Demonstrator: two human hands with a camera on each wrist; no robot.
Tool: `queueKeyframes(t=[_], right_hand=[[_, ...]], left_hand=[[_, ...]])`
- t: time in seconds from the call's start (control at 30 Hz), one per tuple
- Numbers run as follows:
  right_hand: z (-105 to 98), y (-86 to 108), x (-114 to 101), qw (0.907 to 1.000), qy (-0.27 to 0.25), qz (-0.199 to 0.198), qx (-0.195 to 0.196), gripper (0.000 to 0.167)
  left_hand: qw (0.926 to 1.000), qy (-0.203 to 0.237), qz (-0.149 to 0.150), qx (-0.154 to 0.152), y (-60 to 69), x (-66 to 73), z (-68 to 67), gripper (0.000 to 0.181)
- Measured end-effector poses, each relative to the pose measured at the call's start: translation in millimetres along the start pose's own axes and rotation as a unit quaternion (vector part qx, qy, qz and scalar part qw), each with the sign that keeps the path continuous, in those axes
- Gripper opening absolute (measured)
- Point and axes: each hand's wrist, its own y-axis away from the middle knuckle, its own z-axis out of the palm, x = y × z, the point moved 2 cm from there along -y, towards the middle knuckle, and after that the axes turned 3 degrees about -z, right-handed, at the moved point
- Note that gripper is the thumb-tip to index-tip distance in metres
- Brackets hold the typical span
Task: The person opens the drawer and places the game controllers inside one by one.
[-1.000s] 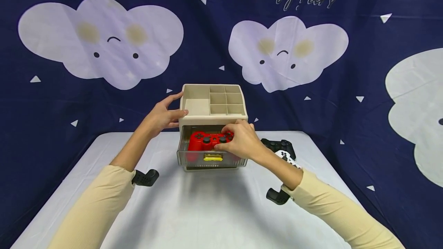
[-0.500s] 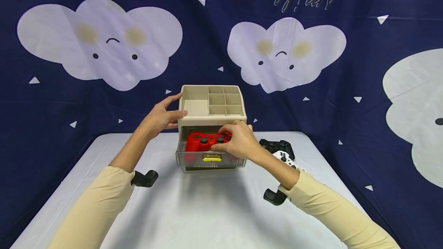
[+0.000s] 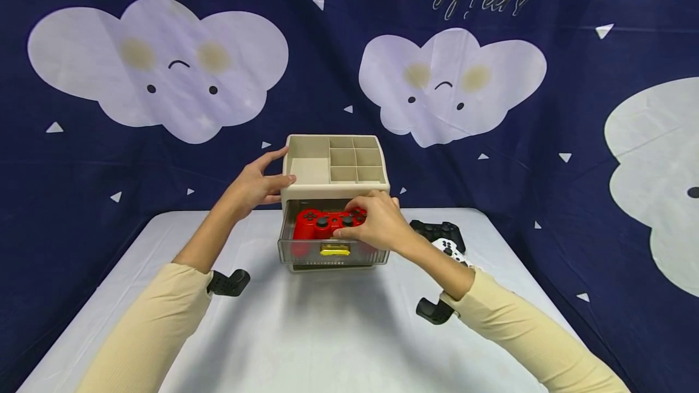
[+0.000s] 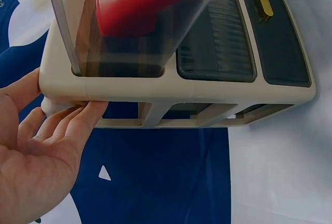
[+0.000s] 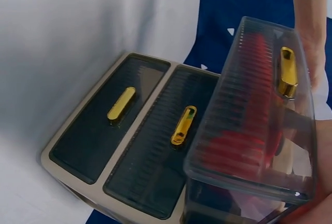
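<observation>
A cream desktop drawer organizer point(image 3: 335, 190) stands on the table with its top drawer point(image 3: 360, 255) pulled out. That drawer is clear with a gold handle, and a red game controller point(image 3: 314, 229) lies tilted in it. My right hand point(image 3: 382, 221) reaches into the drawer and grips the controller's right part, which it hides. At the organizer's upper left, my left hand point(image 3: 252, 188) holds the edge: the thumb lies over the top rim, the fingers against the side wall. In the right wrist view the red controller point(image 5: 233, 154) shows through the drawer front.
A black game controller point(image 3: 439, 232) and a white game controller point(image 3: 450, 248) lie right of the organizer, partly behind my right forearm. The two lower drawers point(image 5: 148, 156) are closed. A navy curtain point(image 3: 322, 77) with clouds hangs behind the white table point(image 3: 327, 344).
Over the last second the view shifts slightly. Both hands keep their places on the organizer and the red controller; otherwise almost nothing moves.
</observation>
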Motion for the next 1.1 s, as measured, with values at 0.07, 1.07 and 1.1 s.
queueKeyframes(t=[0.07,1.07,1.1], right_hand=[[-2,0.1,-1,1.0,-0.002,0.003,-0.009,0.055],[-44,23.3,-24,0.9609,-0.264,0.043,-0.071,0.031],[-44,25.0,-26,0.9576,-0.272,0.044,-0.084,0.031]], left_hand=[[1.0,0.001,0.0,-0.001,0.1,-0.4,0.0,0.079],[1.0,0.004,-0.001,-0.007,-1.4,0.6,-2.5,0.08],[1.0,0.004,-0.001,-0.008,-1.3,0.6,-2.3,0.08]])
